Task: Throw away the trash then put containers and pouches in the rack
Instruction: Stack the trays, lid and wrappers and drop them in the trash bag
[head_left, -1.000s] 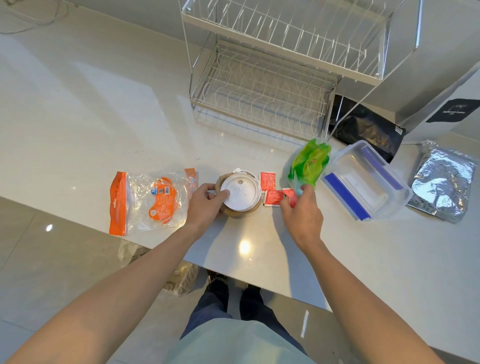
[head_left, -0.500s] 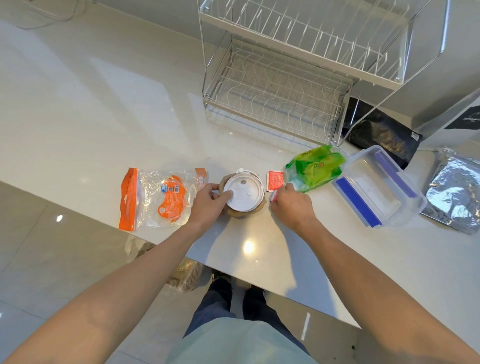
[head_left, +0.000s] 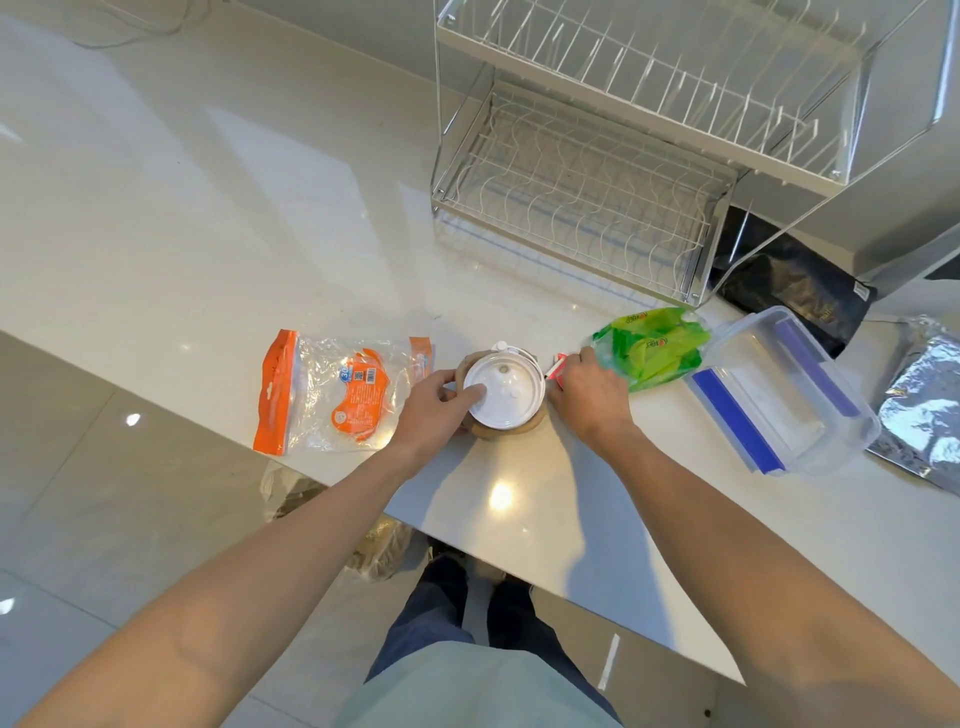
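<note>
From our head camera, the right hand (head_left: 589, 392) has set the green wrapper (head_left: 652, 345) down since a second ago and now pinches the red packets (head_left: 557, 365) beside the cup (head_left: 503, 397). The left hand (head_left: 434, 410) grips the cup, thumb on its white lid (head_left: 504, 392). We judge trash is being gathered. The clear box (head_left: 779, 389) looks empty, lid on; the rack (head_left: 582, 208) holds nothing.

The right hand (head_left: 587, 395) hides most of the red sachets (head_left: 555, 367), the foil pouch (head_left: 922, 410) and rack (head_left: 587, 218) run off the frame's edge, and the wrapper print is unreadable.
</note>
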